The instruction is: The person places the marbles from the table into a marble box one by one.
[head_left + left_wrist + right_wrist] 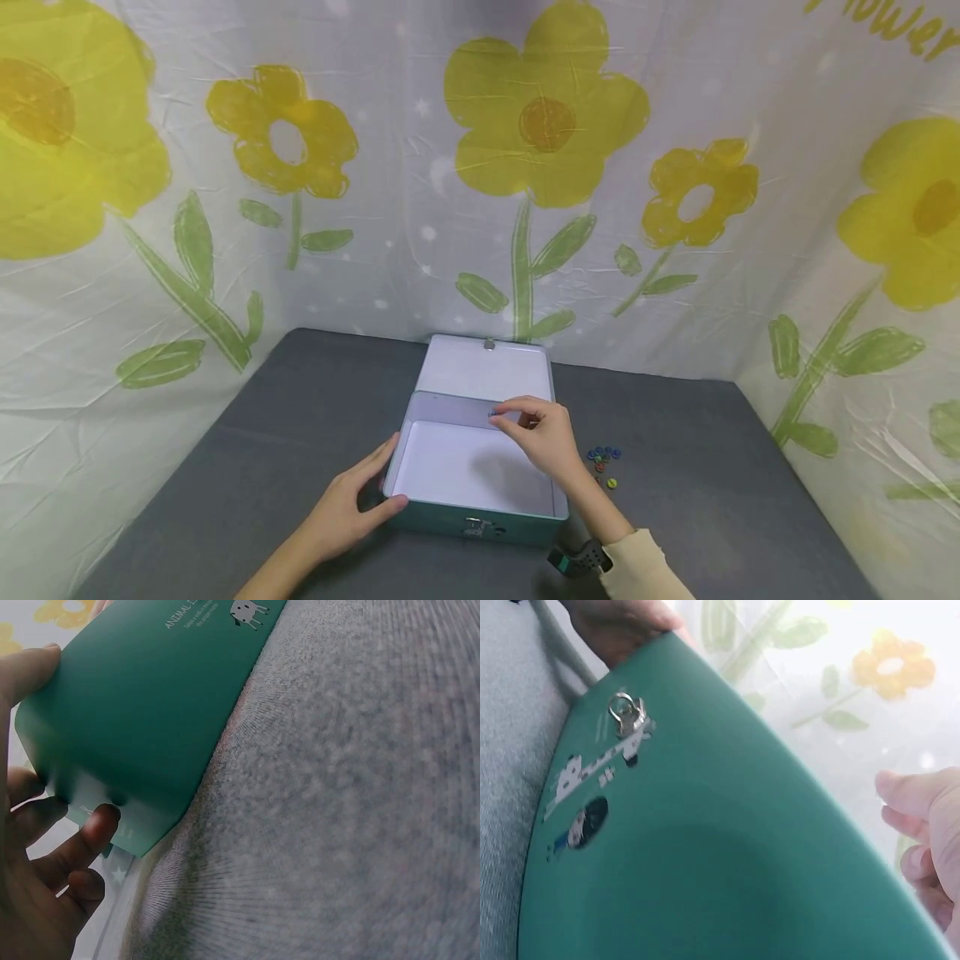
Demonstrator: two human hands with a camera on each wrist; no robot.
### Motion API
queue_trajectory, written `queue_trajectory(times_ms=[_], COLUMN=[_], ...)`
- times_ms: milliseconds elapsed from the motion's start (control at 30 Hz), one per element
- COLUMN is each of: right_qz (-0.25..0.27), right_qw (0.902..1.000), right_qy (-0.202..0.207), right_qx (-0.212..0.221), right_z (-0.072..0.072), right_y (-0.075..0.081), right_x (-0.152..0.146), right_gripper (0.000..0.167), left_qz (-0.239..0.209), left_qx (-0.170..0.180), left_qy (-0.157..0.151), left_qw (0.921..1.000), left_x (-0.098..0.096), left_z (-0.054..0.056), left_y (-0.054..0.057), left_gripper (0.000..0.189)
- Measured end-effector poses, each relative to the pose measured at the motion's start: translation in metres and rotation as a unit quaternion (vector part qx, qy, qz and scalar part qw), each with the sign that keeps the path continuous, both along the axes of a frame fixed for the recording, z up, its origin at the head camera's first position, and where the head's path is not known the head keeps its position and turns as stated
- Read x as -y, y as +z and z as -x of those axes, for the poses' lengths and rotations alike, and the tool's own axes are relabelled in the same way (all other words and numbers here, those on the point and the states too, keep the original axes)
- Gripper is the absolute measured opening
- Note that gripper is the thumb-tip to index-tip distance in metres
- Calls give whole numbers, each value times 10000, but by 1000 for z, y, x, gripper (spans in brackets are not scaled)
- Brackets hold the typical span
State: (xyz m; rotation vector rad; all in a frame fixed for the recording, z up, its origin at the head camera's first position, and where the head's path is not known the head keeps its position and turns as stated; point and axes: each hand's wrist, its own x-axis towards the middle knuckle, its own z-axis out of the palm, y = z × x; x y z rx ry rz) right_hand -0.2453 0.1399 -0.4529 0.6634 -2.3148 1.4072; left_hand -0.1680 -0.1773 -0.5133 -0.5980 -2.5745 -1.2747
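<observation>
A green hinged box (517, 531) with a white inside stands on the table, its lid (480, 367) laid back. My left hand (348, 504) holds the box's front left corner, the thumb at the front rim and the fingers along the left side. In the left wrist view those fingers (97, 825) press against the green wall. Over the open box, my right hand (543, 437) pinches a small bluish marble (492, 412) between thumb and fingertips. The right wrist view shows that hand above the rim, with the marble hardly visible.
Several small marbles (604, 455), blue, green, orange and yellow, lie on the dark grey table (675, 467) right of the box. A metal clasp (476, 525) sits on the box front. A flower-printed curtain (390, 250) surrounds the table's back and sides.
</observation>
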Motion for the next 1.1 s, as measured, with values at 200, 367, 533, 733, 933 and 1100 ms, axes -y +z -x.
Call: queue_trajectory(times_ms=[200, 367, 533, 733, 933, 1100], right_qz=[-196, -313, -508, -791, -1263, -1684], right_qw=[9998, 9993, 9979, 9941, 9879, 9815], right_qy=[70, 195, 247, 297, 347, 413], right_qx=[38, 50, 321, 681, 834, 817], right_z=[-1, 0, 2, 3, 4, 5], right_y=[4, 6, 2, -4, -7, -10], right_x=[12, 18, 20, 20, 22, 23], right_gripper=[10, 11, 11, 8, 7, 7], left_qz=[15, 18, 18, 2, 17, 17], left_qx=[78, 168, 175, 174, 25, -40], left_qy=[36, 103, 77, 60, 31, 29], left_qw=[10000, 9998, 9998, 9998, 10000, 10000], left_x=[1, 2, 2, 1, 1, 0], left_z=[1, 2, 3, 1, 1, 0], left_y=[-1, -4, -4, -3, -1, 0], left_gripper=[82, 82, 81, 81, 82, 82])
